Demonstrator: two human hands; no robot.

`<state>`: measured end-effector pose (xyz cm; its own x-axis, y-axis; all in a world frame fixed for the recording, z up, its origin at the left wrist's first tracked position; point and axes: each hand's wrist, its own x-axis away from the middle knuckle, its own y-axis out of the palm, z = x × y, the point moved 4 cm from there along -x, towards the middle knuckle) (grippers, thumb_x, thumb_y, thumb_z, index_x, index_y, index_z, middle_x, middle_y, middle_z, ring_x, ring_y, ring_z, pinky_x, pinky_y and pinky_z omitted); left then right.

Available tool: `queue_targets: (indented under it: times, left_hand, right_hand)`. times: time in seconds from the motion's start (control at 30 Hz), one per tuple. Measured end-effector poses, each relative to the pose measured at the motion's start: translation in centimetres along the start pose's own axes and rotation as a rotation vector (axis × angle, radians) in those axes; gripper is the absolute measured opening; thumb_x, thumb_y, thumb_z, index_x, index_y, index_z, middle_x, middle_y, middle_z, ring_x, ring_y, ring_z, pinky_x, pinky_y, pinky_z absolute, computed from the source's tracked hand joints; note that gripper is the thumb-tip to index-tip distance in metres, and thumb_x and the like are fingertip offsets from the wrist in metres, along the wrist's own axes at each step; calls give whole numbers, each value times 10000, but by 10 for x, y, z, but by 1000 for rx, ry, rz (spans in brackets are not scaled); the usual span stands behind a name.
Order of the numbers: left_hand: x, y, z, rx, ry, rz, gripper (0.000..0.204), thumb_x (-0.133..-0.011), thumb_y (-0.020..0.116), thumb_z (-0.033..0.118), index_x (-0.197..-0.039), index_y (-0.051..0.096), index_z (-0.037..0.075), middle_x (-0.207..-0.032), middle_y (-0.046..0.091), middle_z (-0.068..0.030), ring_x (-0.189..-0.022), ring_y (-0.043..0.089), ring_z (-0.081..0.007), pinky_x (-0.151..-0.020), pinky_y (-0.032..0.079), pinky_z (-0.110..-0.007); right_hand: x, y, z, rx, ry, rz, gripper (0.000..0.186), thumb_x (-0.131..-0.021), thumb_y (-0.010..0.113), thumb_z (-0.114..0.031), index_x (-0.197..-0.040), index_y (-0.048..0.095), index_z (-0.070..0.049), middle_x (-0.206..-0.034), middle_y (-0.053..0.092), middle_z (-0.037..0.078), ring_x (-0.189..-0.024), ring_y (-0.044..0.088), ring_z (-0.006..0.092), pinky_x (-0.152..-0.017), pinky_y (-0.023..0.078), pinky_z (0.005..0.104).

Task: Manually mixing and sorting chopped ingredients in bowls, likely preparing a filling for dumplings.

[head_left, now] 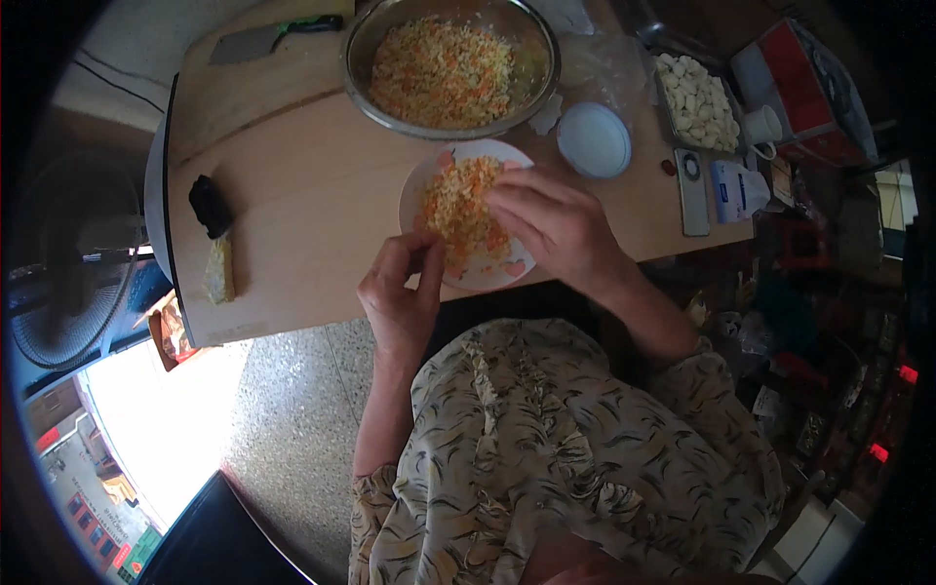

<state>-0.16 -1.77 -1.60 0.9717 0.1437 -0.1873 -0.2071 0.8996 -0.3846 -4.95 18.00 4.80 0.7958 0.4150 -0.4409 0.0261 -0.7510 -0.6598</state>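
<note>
A white plate with pink heart shapes [517,270] lies at the table's near edge, bearing a heap of chopped orange and pale yellow food [463,205]. At its lower left rim my left hand [402,292] is closed, thumb and fingertips pinched together. Over the plate's right side my right hand [551,216] is also closed, fingers bunched and pointing at the heap. Anything between the fingertips of either hand is too small or hidden to make out. Just beyond the plate stands a steel bowl [353,83] with more of the chopped mix.
Right of the plate is a small white bowl [595,139]. A tray of pale dumplings [697,102], a phone [692,195], a tissue pack [736,190] and a white mug [762,125] line the right. A cleaver [249,44] lies on a cutting board [214,93] at far left.
</note>
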Motion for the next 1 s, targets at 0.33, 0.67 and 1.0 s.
queue_targets:
  times: [0.33, 0.67, 1.0]
  left_hand:
    - [-18, 12, 26, -137, 132, -149, 144, -839, 701, -84, -933, 708, 25, -929, 709, -85, -877, 728, -228, -759, 584, -343]
    - [-44, 23, 36, -267, 304, -254, 369, -928, 694, 68, -1295, 671, 91, -1054, 746, -151, -985, 727, -332, -811, 592, -429]
    - [-95, 47, 22, -393, 146, -114, 355, -934, 732, 109, -1284, 671, 91, -999, 747, -130, -855, 753, -286, -725, 604, -396]
  right_hand:
    - [21, 2, 1, 25, -49, -18, 280, -778, 775, 5, -1054, 730, -3, -1114, 703, 106, -970, 697, 297, -799, 575, 388]
    - [-101, -27, 66, 131, 50, -139, 361, -910, 694, -92, -1231, 620, 57, -1127, 677, 249, -1050, 669, 418, -898, 552, 473]
    - [-150, 52, 179, 201, 409, -823, 590, -834, 801, -309, -1241, 575, 54, -1080, 674, 283, -1033, 684, 402, -885, 565, 451]
